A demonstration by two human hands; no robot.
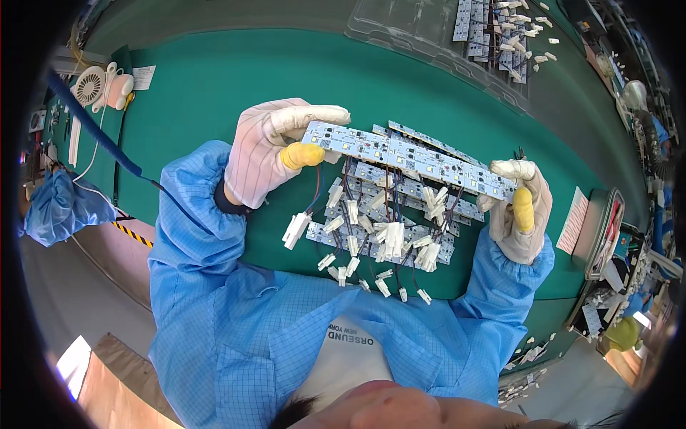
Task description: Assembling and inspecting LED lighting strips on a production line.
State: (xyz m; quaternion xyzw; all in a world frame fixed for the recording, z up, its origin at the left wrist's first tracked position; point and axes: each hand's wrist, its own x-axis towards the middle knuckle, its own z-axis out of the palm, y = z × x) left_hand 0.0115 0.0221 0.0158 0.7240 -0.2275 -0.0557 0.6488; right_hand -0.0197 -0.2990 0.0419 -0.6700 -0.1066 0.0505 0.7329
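A long white LED circuit board [414, 159] is held up between my two gloved hands, tilted lower on the right. My left hand [268, 146] grips its left end, yellow-covered thumb in front. Around the right end, the fingers of my right hand [522, 207] are closed, the thumb also yellow. Wires with white plug connectors [294, 230] dangle near the board's left end and middle. Beneath it lies a loose pile of similar LED boards [429, 247], partly hidden by the held one, with their white connectors spread toward me.
At the top right, a clear plastic tray [400, 28] sits beside more LED boards [480, 32]. A small white fan [91, 86] and a blue coiled cord [93, 125] are on the left. To the right are a printed sheet [572, 220] and an open case [604, 232]. Another person's blue sleeve [68, 207] shows at far left.
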